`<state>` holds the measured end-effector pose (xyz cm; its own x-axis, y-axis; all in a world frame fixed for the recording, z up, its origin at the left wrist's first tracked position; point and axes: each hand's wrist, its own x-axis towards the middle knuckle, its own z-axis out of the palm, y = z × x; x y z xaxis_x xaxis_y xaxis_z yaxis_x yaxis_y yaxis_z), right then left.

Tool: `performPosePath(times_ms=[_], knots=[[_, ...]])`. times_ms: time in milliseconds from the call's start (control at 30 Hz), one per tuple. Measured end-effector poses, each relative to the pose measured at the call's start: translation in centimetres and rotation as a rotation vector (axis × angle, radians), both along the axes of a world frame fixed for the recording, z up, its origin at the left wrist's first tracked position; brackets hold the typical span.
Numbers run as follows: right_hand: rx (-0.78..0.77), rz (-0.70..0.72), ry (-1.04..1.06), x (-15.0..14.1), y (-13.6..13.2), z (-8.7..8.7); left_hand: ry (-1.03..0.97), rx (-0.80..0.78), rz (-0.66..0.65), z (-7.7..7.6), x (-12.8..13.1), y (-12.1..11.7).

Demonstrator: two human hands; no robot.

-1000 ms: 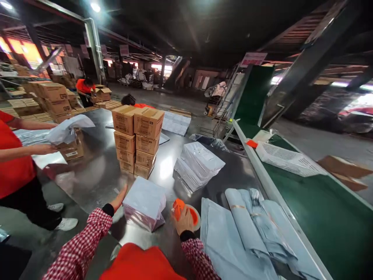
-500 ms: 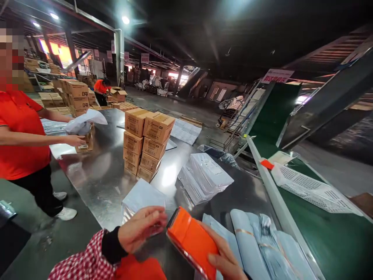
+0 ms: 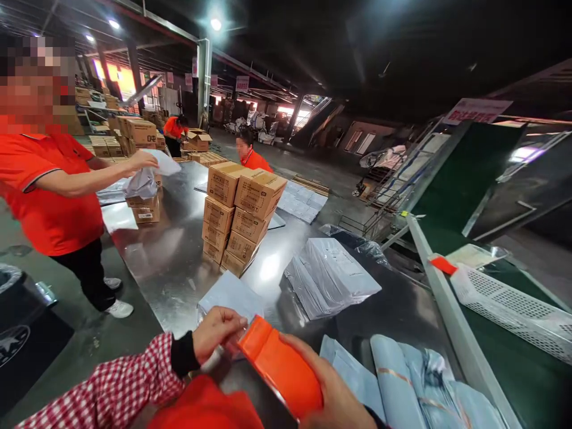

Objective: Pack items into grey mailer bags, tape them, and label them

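Note:
My right hand (image 3: 333, 381) is wrapped round a shiny orange object (image 3: 281, 369) that looks like a packing tape dispenser, tilted with its narrow end away from me. My left hand (image 3: 218, 333) is closed in a pinch at that far end; what lies between its fingertips is too small to make out. Just beyond my left hand lies a pale grey-white packet (image 3: 230, 295) on the metal table (image 3: 179, 286). To the right of the orange object are rolled light-blue plastic bags (image 3: 397, 375), bound with bands.
A stack of brown cartons (image 3: 239, 214) stands mid-table. Right of it lies a pile of white packets (image 3: 333, 277). A green conveyor (image 3: 500, 357) with a white perforated basket (image 3: 509, 307) runs along the right. A co-worker (image 3: 53, 196) at left handles a white bag (image 3: 145, 182).
My left hand has come in to the orange object's far end and closed its fingers. The view has turned left. A co-worker has appeared behind the cartons; the left one has raised a hand.

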<state>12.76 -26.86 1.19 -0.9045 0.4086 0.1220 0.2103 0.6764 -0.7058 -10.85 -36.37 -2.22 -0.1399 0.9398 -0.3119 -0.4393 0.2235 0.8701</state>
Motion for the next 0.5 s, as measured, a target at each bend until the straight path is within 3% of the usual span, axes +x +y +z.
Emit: performPosePath(times_ms=[67,133,300,400,500], knots=[[-0.077,0.011,-0.079,-1.2,0.4,1.3,0.098,-0.031,0.017,0.0,-2.0,0.8],[-0.04,-0.027,-0.131,-1.3,1.2,2.1,0.176,-0.021,0.096,0.1,-4.8,1.6],[-0.074,-0.02,-0.082,2.0,5.0,1.3,0.365,-0.038,0.365,-0.2,-14.0,2.8],[-0.169,0.002,-0.024,3.8,6.9,-0.3,0.417,-0.122,0.43,-2.0,-18.0,2.5],[-0.281,-0.013,-0.125,3.7,7.1,-3.0,0.481,-0.218,0.425,-5.9,-18.0,2.1]])
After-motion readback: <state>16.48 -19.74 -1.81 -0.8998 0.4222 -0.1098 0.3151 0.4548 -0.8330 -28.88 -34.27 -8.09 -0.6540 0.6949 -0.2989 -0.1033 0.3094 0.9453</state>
